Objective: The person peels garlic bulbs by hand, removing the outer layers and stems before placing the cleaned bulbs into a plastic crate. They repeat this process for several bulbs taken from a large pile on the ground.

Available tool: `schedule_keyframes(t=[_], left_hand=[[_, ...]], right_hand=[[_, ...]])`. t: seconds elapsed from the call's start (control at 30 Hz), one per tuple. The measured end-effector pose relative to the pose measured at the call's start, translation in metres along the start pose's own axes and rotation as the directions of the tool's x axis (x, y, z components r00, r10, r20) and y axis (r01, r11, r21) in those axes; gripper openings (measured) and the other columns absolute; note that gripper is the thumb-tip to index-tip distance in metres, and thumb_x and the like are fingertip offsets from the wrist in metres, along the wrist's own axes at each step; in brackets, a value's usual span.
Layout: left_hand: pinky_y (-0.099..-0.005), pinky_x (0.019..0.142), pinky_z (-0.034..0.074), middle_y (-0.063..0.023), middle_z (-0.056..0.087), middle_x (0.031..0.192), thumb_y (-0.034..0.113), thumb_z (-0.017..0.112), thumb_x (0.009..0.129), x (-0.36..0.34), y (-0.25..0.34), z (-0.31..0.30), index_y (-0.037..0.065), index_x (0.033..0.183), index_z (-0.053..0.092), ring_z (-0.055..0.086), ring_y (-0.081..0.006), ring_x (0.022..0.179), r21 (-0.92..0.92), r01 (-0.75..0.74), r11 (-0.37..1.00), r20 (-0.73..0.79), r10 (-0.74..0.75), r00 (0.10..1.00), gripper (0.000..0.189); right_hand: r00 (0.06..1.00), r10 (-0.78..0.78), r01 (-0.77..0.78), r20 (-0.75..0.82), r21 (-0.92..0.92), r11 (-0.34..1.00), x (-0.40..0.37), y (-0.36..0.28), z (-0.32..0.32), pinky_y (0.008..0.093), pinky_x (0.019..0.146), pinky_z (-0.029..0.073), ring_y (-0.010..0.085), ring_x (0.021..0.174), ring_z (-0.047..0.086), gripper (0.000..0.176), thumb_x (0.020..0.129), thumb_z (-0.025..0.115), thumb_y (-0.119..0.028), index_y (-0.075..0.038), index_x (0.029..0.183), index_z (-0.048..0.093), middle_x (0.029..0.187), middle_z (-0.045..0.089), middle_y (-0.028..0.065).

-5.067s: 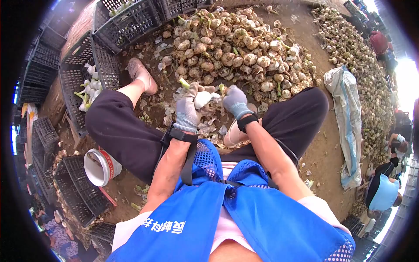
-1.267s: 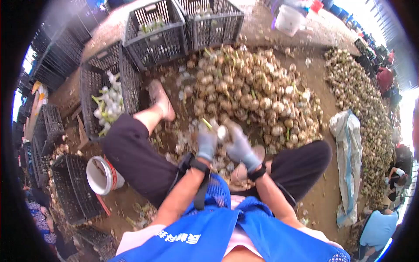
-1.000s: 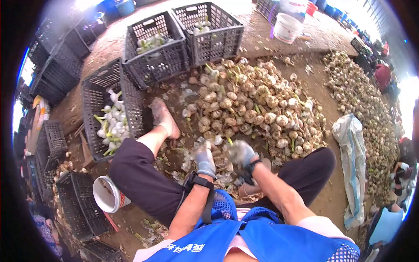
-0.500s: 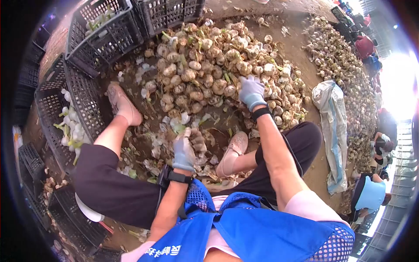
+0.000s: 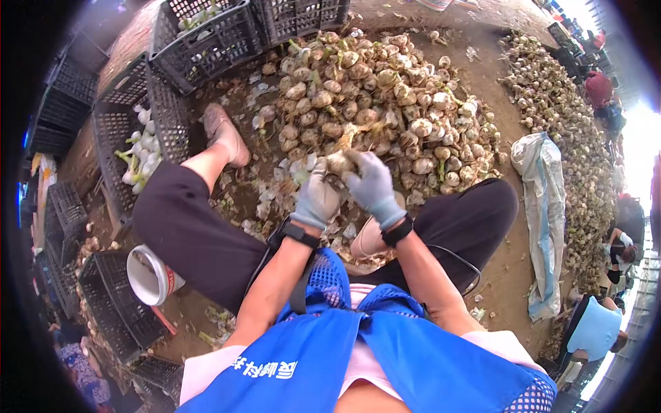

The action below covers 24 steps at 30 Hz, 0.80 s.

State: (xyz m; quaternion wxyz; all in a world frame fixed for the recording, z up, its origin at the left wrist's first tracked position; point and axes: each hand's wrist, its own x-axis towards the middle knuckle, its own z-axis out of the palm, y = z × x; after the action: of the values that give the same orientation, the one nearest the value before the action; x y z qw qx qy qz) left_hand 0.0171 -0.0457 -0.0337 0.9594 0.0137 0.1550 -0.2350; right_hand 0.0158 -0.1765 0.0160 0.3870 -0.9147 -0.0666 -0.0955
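Note:
A garlic bulb (image 5: pixel 339 162) with dry, straw-coloured leaves or roots is between my two gloved hands, just in front of the heap. My left hand (image 5: pixel 318 198) is closed on its left side. From the right, my right hand (image 5: pixel 372 183) has its fingers over the same bulb. Beyond them rises a heap of dirty, brownish garlic bulbs (image 5: pixel 385 89). Loose peeled skins (image 5: pixel 265 199) litter the ground between my feet. Cleaned white garlic (image 5: pixel 143 148) with green stems lies in a black crate (image 5: pixel 169 117) to the left.
More black crates (image 5: pixel 206 51) stand at the far left. A white bucket (image 5: pixel 165 286) is by my left knee. Right of me lies a pale woven sack (image 5: pixel 540 213), with a long garlic heap (image 5: pixel 558 117) past it. A person in light blue (image 5: pixel 592 323) sits at the right.
My right hand has come back from the heap to my left hand, and a garlic bulb is now between them. The view has shifted, showing more of the bucket.

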Motion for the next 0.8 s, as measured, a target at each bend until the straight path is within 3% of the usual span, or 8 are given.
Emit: schedule_keyframes(t=[0.03, 0.07, 0.17, 0.23, 0.33, 0.5, 0.67, 0.8], left_hand=[[-0.0451, 0.085, 0.047, -0.0131, 0.057, 0.106, 0.025, 0.046, 0.092, -0.002, 0.005, -0.001, 0.005, 0.108, 0.052, 0.057, -0.0279, 0.095, -0.187, 0.027, 0.982, 0.139, -0.001, 0.990, 0.027], [-0.0410, 0.086, 0.047, -0.0128, 0.057, 0.108, 0.019, 0.046, 0.091, -0.003, 0.009, -0.002, 0.001, 0.111, 0.051, 0.056, -0.0253, 0.097, 0.040, -0.155, 0.987, -0.150, 0.159, 0.976, 0.027], [-0.0366, 0.085, 0.048, -0.0121, 0.056, 0.111, 0.017, 0.046, 0.091, -0.028, 0.005, 0.030, -0.001, 0.113, 0.048, 0.056, -0.0247, 0.096, 0.329, -0.274, 0.904, 0.109, 0.252, 0.961, 0.029], [-0.0319, 0.084, 0.048, -0.0108, 0.055, 0.110, 0.015, 0.048, 0.090, -0.033, -0.002, 0.043, -0.002, 0.116, 0.045, 0.056, -0.0206, 0.096, 0.454, -0.320, 0.831, 0.182, 0.266, 0.947, 0.031], [-0.0256, 0.081, 0.045, -0.0069, 0.054, 0.104, 0.012, 0.051, 0.089, -0.031, -0.008, 0.041, -0.002, 0.117, 0.045, 0.053, -0.0120, 0.093, 0.819, -0.488, 0.302, 0.378, 0.355, 0.855, 0.032], [-0.0239, 0.080, 0.046, -0.0057, 0.056, 0.100, 0.012, 0.054, 0.088, -0.035, -0.018, 0.031, -0.001, 0.116, 0.047, 0.055, -0.0116, 0.090, 0.821, -0.417, 0.391, 0.260, 0.395, 0.881, 0.031], [-0.0280, 0.084, 0.047, -0.0092, 0.056, 0.103, 0.016, 0.050, 0.091, -0.036, -0.022, 0.038, -0.001, 0.116, 0.046, 0.057, -0.0157, 0.092, 0.665, -0.362, 0.653, 0.166, 0.343, 0.924, 0.031], [-0.0238, 0.075, 0.049, -0.0065, 0.057, 0.101, 0.005, 0.053, 0.087, -0.035, -0.019, 0.043, 0.000, 0.113, 0.049, 0.056, -0.0125, 0.088, 0.694, -0.353, 0.628, 0.168, 0.336, 0.927, 0.027]], right_hand=[[0.999, -0.003, 0.003, 0.036, 0.014, 1.000, -0.013, -0.013, 0.004, 0.0341, 0.079, 0.049, 0.0248, 0.085, 0.062, 0.032, 0.073, 0.064, -0.016, -0.002, 0.102, 0.061, 0.095, 0.064, 0.0116], [0.985, 0.130, -0.160, 0.116, 0.305, 0.939, -0.017, -0.016, 0.003, 0.0323, 0.074, 0.049, 0.0219, 0.081, 0.062, 0.031, 0.074, 0.063, -0.015, -0.002, 0.102, 0.061, 0.093, 0.064, 0.0099], [0.786, 0.452, -0.551, 0.422, 0.810, 0.201, -0.007, -0.020, -0.023, 0.0220, 0.059, 0.048, 0.0101, 0.072, 0.060, 0.024, 0.081, 0.061, -0.016, -0.001, 0.100, 0.061, 0.088, 0.064, 0.0043], [0.793, 0.446, -0.529, 0.416, 0.833, 0.164, -0.005, -0.031, -0.036, 0.0205, 0.054, 0.047, 0.0088, 0.067, 0.059, 0.021, 0.082, 0.061, -0.019, -0.003, 0.096, 0.062, 0.083, 0.064, 0.0026], [0.775, 0.492, -0.566, 0.397, 0.782, 0.261, -0.006, -0.030, -0.032, 0.0242, 0.058, 0.049, 0.0098, 0.069, 0.060, 0.019, 0.084, 0.059, -0.019, -0.004, 0.096, 0.060, 0.086, 0.064, 0.0022], [0.784, 0.475, -0.588, 0.401, 0.727, 0.356, -0.011, -0.019, -0.030, 0.0254, 0.060, 0.052, 0.0111, 0.069, 0.061, 0.014, 0.083, 0.058, -0.014, -0.003, 0.092, 0.062, 0.082, 0.064, 0.0036], [0.795, 0.354, -0.544, 0.493, 0.837, 0.058, -0.016, 0.002, -0.027, 0.0340, 0.069, 0.053, 0.0168, 0.076, 0.063, 0.019, 0.081, 0.054, -0.003, 0.000, 0.098, 0.060, 0.089, 0.064, 0.0072], [0.796, 0.302, -0.549, 0.524, 0.836, -0.002, -0.018, -0.007, -0.043, 0.0356, 0.071, 0.053, 0.0159, 0.081, 0.061, 0.017, 0.080, 0.056, -0.004, 0.000, 0.096, 0.059, 0.093, 0.062, 0.0072]])
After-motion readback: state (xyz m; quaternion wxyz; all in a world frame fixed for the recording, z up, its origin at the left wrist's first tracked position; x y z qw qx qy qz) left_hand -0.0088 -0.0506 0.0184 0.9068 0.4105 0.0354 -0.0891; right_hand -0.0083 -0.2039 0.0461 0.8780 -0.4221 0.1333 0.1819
